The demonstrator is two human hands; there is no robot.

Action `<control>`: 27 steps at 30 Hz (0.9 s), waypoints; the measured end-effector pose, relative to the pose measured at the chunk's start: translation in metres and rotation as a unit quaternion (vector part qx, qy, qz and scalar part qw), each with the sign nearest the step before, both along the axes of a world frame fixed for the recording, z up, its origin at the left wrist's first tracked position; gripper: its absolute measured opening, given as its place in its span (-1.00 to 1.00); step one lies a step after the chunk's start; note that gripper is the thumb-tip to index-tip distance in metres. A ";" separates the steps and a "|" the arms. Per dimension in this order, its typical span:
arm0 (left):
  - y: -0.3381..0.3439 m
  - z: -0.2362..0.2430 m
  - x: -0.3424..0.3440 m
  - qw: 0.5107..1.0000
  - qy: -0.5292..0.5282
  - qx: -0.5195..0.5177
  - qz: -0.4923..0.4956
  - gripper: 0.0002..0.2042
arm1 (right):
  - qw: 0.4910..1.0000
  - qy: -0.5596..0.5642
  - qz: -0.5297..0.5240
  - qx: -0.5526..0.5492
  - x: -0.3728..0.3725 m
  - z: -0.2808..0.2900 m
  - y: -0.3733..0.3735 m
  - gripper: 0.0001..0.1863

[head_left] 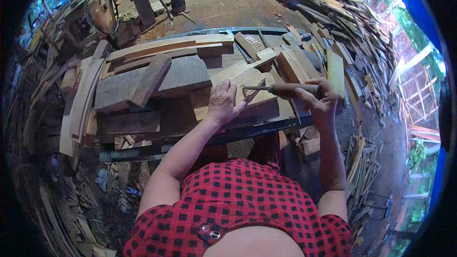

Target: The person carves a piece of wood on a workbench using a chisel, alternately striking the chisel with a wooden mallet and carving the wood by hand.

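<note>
My right hand [320, 99] is wrapped round the brown wooden handle of a chisel [281, 89]. The chisel's narrow metal shaft points left, its tip over a pale wooden board [252, 77] on the workbench. My left hand [223, 101] lies on the left part of that board, fingers stretched out and thumb apart, close to the chisel's tip. A dark notch or shadow shows on the board beside the shaft; which of the two I cannot tell. Whether the tip touches the wood is unclear.
A thick grey timber [183, 77] lies on the bench to the left, with a short brown block [151, 80] slanted across it. Long strips [85, 100] lean at the left end. Upright wood blocks [293, 66] stand beyond my right hand. Scrap wood [352, 38] is heaped at the right.
</note>
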State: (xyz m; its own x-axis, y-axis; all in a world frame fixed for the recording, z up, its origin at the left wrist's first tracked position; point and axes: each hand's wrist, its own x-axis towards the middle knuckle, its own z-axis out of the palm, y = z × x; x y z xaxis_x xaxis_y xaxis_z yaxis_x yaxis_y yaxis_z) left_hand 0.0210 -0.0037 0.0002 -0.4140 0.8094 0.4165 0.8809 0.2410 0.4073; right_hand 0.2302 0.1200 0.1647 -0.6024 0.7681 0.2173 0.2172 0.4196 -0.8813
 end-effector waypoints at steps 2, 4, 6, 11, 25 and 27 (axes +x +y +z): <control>-0.001 0.000 -0.001 1.000 -0.005 0.002 0.000 -0.38 | 1.000 0.016 -0.017 -0.018 0.000 -0.001 -0.001 -0.70; -0.002 0.000 -0.001 1.000 -0.013 -0.003 -0.001 -0.37 | 0.999 0.019 -0.015 -0.022 0.000 -0.001 -0.002 -0.71; -0.002 -0.002 -0.001 1.000 -0.004 0.012 -0.004 -0.36 | 0.999 0.022 -0.016 -0.027 -0.002 0.002 -0.003 -0.71; -0.002 -0.004 -0.001 1.000 0.003 0.028 -0.005 -0.36 | 0.993 -0.086 -0.030 0.075 -0.027 0.027 -0.008 -0.66; -0.002 0.003 -0.022 0.993 -0.090 -0.020 -0.077 -0.10 | 0.870 -0.268 0.103 0.401 -0.112 0.072 -0.023 -0.72; 0.000 0.026 -0.025 0.940 -0.321 -0.024 -0.114 -0.05 | 0.871 -0.272 0.099 0.398 -0.114 0.070 -0.024 -0.71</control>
